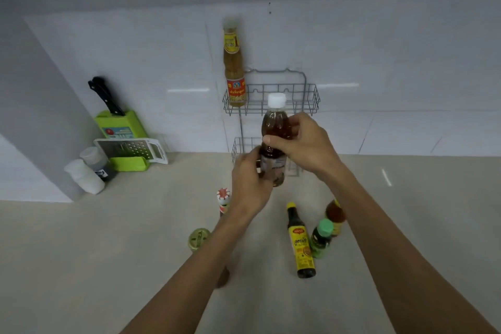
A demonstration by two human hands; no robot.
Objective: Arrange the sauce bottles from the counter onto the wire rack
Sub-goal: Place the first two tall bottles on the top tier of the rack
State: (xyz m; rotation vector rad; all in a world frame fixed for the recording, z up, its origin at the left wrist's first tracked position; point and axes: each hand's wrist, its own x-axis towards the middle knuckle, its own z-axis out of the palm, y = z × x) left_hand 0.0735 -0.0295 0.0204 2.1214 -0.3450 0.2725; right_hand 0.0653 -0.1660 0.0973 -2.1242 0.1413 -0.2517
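A clear bottle of brown sauce with a white cap point(275, 122) is held upright above the counter, in front of the wire rack point(311, 100). My left hand point(250, 182) grips its lower part and my right hand point(305, 141) wraps its upper body. A tall yellow-labelled sauce bottle point(234, 68) stands in the left end of the rack's upper basket. The lower basket point(238, 146) is mostly hidden behind the bottle and my hands. On the counter stand a dark bottle with a yellow label point(301, 241), a small green-capped bottle point(321, 238), a red-orange bottle point(335, 215), a red-and-white-capped bottle point(223, 200) and a green-lidded jar point(199, 238).
At the back left of the beige counter point(108, 252) stand a green knife block with black-handled knives point(119, 122), a grater with a green tray point(132, 152) and two white-lidded shakers point(86, 173). A grey wall point(40, 116) juts in at the left.
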